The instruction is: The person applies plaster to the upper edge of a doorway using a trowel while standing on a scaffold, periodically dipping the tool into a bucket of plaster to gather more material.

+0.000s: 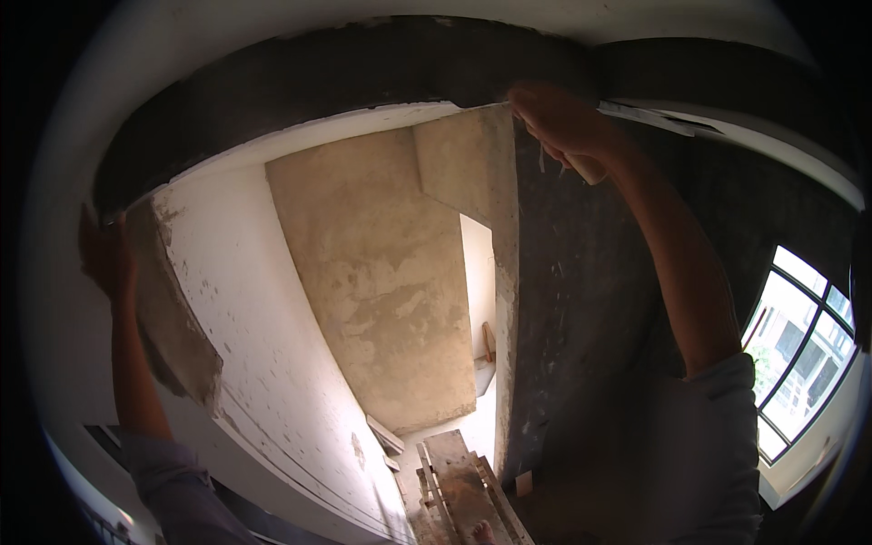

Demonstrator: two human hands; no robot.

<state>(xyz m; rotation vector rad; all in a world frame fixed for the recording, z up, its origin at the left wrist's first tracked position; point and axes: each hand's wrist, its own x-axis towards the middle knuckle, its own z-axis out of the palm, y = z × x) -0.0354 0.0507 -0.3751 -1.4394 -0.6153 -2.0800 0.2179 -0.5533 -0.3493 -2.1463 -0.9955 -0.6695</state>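
My right hand (563, 123) is raised to the lower edge of a dark, freshly coated band (363, 68) overhead. Its fingers are closed around a tool with a pale, rounded handle (589, 170); the working end is hidden. Pale smears mark the fingers. My left hand (107, 254) is up at the band's far left end, at the top of a rough grey wall edge (173, 300). Shadow hides its fingers, so its grip is unclear. A thin pale strip (649, 116) lies along the band's underside, just right of my right hand.
Far below stands a narrow plank platform (459, 481), a bare foot (482, 532) on it. A white wall (245, 272) runs along the left, a patchy tan wall (381, 291) behind, a dark wall (581, 300) on the right. A black-framed window (804, 354) is at far right.
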